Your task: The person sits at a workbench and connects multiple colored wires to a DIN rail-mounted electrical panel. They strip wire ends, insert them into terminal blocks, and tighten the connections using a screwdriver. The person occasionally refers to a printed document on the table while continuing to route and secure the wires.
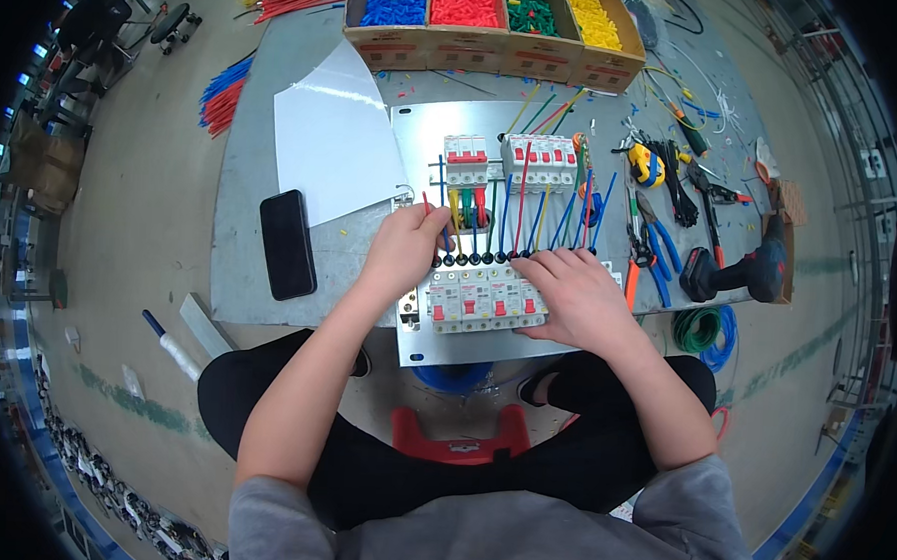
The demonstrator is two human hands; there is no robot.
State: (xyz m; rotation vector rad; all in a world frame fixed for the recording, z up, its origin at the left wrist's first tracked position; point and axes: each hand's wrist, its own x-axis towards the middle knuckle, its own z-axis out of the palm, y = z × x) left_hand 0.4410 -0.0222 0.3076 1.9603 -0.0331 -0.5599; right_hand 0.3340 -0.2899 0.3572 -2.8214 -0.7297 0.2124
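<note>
Centre frame: left hand (pixel 407 246) fingers pinching red wire (pixel 427 205) into breaker row (pixel 476 299); right hand (pixel 575 298) fingers spread flat, I'd say steadying breakers.

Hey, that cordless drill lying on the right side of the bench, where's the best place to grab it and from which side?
Probably by the handle of the cordless drill, the neck between its dark body and battery end. It lies flat on its side near the table's right edge, so come down from above with the right hand. The pliers crowd its left, so the right side offers freer access.
</note>
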